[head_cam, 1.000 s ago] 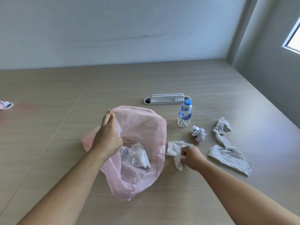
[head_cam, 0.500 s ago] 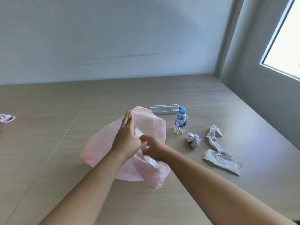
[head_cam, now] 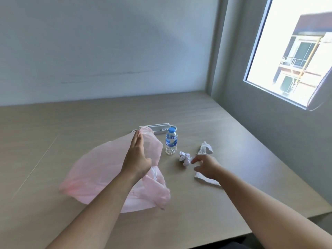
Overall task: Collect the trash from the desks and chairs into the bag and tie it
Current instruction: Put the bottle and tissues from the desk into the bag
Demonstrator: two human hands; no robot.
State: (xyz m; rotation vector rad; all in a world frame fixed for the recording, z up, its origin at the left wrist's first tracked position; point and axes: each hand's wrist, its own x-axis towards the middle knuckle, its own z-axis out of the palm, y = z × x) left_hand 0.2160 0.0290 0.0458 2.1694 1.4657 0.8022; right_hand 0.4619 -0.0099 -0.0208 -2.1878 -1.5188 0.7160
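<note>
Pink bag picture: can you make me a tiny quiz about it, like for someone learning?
1. True or false: the water bottle stands upright on the desk with its blue cap on.
2. Fill in: the right hand, reaching toward the paper ball, holds ____.
3. Which hand holds the pink bag? A) right hand B) left hand C) both
Key: 1 true; 2 nothing; 3 B.
</note>
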